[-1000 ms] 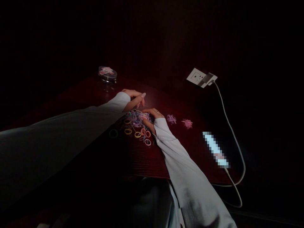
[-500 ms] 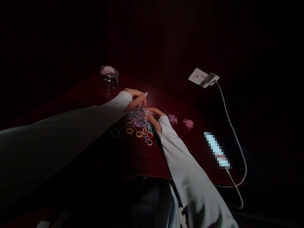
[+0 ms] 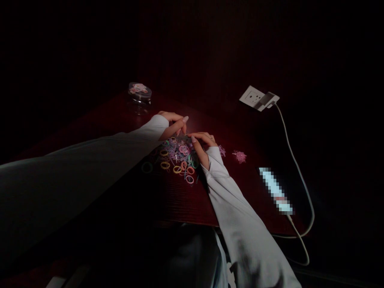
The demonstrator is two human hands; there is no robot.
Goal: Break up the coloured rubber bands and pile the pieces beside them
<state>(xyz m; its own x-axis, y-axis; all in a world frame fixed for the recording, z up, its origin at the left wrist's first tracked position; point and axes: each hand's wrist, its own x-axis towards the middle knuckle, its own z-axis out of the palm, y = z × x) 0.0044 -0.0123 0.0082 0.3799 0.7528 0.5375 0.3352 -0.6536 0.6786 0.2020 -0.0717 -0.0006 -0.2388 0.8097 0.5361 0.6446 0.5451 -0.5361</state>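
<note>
A tangled heap of small coloured hair ties (image 3: 177,154) lies on the dark red table, with purple, pink and green strands and several yellow, orange and pink rings. At its far left side, my left hand (image 3: 174,123) is closed, thumb and fingertips together over the heap. Whatever it may pinch is too small and dim to make out. My right hand (image 3: 204,142) is at the heap's far right side, thumb and forefinger drawn together near the left fingertips. Anything between them cannot be made out.
Right of the heap lie a small purple bunch (image 3: 222,151) and a pink bunch (image 3: 239,156). A clear lidded jar (image 3: 139,98) stands far left. A blurred phone (image 3: 276,191) lies right, its white cable (image 3: 289,144) running to a charger (image 3: 269,101) in a wall socket (image 3: 252,97).
My right hand has shifted right and slightly away from me, off the heap's middle, uncovering pink ties and partly covering the purple bunch. My left hand stays nearly in place.
</note>
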